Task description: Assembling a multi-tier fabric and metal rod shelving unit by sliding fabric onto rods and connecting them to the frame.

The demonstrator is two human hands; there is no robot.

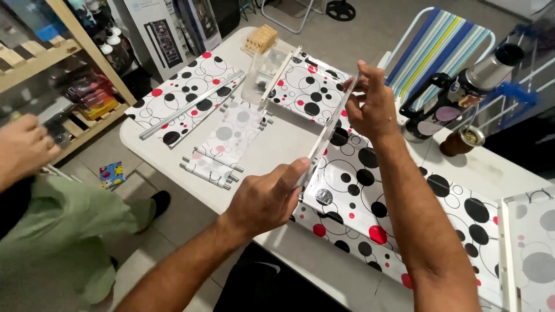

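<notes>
- The left hand (267, 199) and right hand (373, 104) each close their grip on 1 end of a thin white strip (326, 133), held tilted above the dotted panel (370, 202) on the desk (277, 144)
- Risk: the strip could bend or slip, since only fingertips pinch it
- Its far end is hidden behind the right fingers; another person's hand (23, 147) is cut off at the left edge

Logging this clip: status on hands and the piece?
Left hand and right hand grip rail ends. Rail above dotted panel. Nothing in the way.
</notes>
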